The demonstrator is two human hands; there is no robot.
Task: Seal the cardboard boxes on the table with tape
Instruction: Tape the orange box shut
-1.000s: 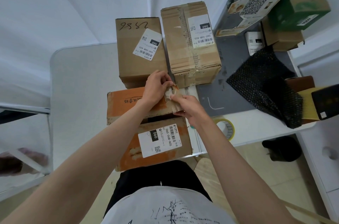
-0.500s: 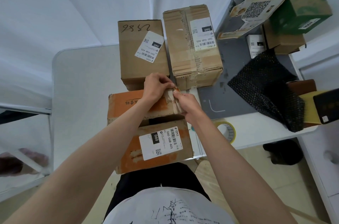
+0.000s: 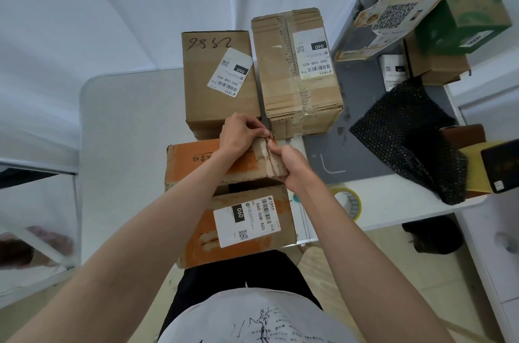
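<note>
An orange cardboard box [image 3: 193, 165] lies at the table's near edge, its top flaps apart with a dark gap between them. My left hand [image 3: 238, 134] pinches the far right corner of its far flap. My right hand [image 3: 289, 162] grips that flap's torn right end, fingertips meeting the left hand's. The near flap [image 3: 247, 224] carries a white label. A brown box marked 9852 [image 3: 216, 81] and a taped brown box [image 3: 297, 72] stand behind. A yellowish tape roll [image 3: 348, 202] lies on the table right of my right wrist.
The white table [image 3: 123, 146] has bare room at the left. A grey mat [image 3: 362, 151], black bubble wrap [image 3: 410, 137], a green box [image 3: 466, 16], a printed card [image 3: 398, 5] and small boxes crowd the right. A white cabinet [image 3: 500, 252] stands beside the table's right end.
Both hands stay pinched at the flap's right corner. My right hand slid a little nearer along the flap's end, and the view shifted slightly.
</note>
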